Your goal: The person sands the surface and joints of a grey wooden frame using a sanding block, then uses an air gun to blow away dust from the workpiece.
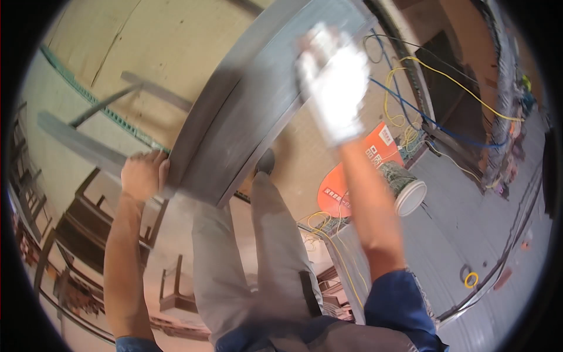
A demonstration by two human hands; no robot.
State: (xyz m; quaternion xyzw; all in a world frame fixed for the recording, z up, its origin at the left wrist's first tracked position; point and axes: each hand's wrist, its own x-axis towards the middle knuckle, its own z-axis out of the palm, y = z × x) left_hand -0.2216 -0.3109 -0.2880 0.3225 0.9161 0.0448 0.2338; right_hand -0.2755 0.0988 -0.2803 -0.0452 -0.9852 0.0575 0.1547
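A grey concrete floor (469, 234) lies below, with a white bucket (410, 196) and yellow cables (404, 76) near it. The bare left hand (142, 175) clamps the grey metal panel (246, 111) by its lower edge; the white-dusted right hand (335, 88) lies flat on the panel's upper face, blurred.

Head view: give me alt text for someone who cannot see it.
A long grey panel is steadied by the bare left hand at its lower edge, while the white-gloved right hand presses flat on its upper face. A white bucket lies below.
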